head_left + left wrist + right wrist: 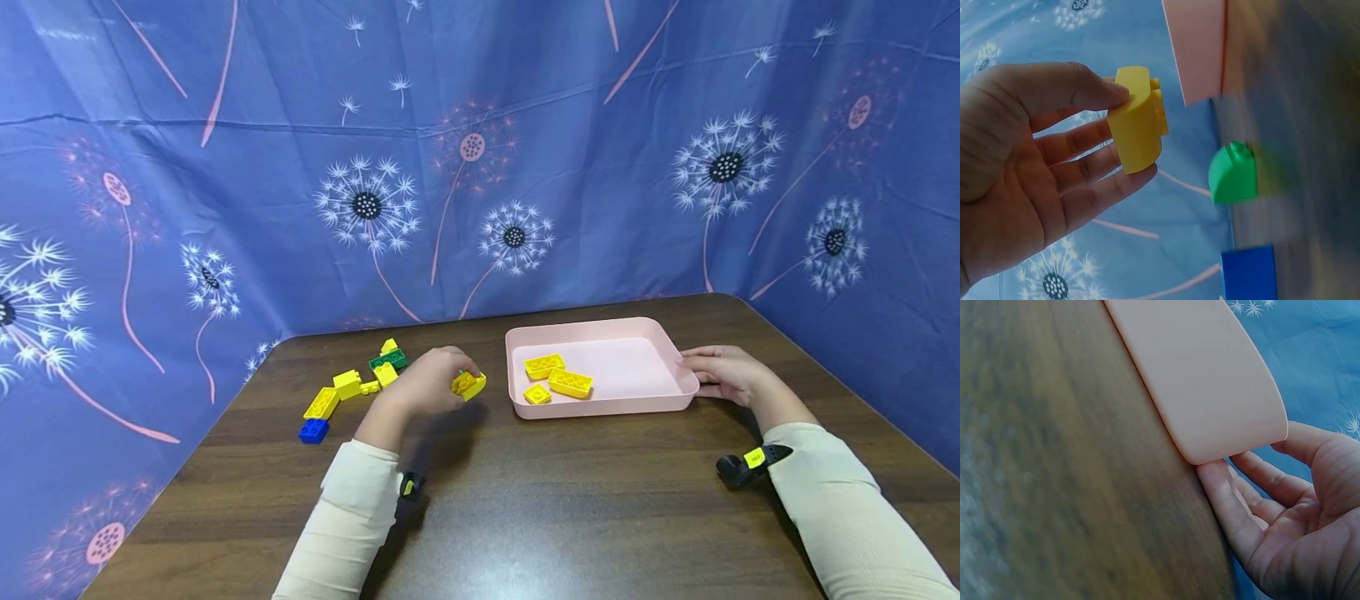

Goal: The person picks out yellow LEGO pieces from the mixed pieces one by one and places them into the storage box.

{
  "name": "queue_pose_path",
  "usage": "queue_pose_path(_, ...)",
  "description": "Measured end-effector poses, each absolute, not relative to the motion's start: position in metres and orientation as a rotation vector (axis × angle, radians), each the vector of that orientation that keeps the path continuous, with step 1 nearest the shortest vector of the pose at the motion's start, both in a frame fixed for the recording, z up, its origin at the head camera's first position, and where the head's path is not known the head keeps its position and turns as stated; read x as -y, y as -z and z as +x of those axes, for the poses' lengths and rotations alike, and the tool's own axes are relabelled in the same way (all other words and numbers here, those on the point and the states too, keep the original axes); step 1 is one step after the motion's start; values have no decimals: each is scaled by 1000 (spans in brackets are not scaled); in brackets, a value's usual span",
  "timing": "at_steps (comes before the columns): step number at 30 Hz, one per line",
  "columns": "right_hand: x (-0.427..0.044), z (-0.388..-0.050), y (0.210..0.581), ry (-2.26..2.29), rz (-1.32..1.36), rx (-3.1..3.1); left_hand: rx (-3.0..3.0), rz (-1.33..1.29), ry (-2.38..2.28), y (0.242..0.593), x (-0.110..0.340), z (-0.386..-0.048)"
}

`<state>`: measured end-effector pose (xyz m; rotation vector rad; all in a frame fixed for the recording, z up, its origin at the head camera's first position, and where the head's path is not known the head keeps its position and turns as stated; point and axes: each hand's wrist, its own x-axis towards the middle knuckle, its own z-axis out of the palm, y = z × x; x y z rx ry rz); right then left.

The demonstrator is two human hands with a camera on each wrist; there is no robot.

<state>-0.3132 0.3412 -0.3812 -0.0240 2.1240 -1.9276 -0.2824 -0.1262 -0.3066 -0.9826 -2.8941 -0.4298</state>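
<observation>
Left hand (429, 383) pinches yellow brick (1138, 128) (tip hold only); slackening could drop it. Right hand (726, 373), unclenched, touches pink tray (626, 371).

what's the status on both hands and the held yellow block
Left hand pinching yellow block, raised. Right hand touching pink tray, right end. Green block left of tray; way looks open.

soft, even light in the head view; dimmer, bluish wrist views.
pale glare sits toward the near edge of the desk (570, 483); dark shadows line the inner sides of the left sleeve (348, 517) and right sleeve (847, 508). both wrist views blur the desk's grain, the right one flecked with pale reflections.
</observation>
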Motion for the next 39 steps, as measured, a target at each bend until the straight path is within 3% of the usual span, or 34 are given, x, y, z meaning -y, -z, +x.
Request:
queue_pose_path(18,-344,-312,381,1941,-14,-2134,2850,-1196,356,284,64,-313)
queue_pose_path(30,-344,-312,382,1931,-49,-2126,2949,-1143,372,288,24,-347)
queue_pose_path(39,-341,-315,384,1922,-38,-2146,3052,-882,363,309,10,-372)
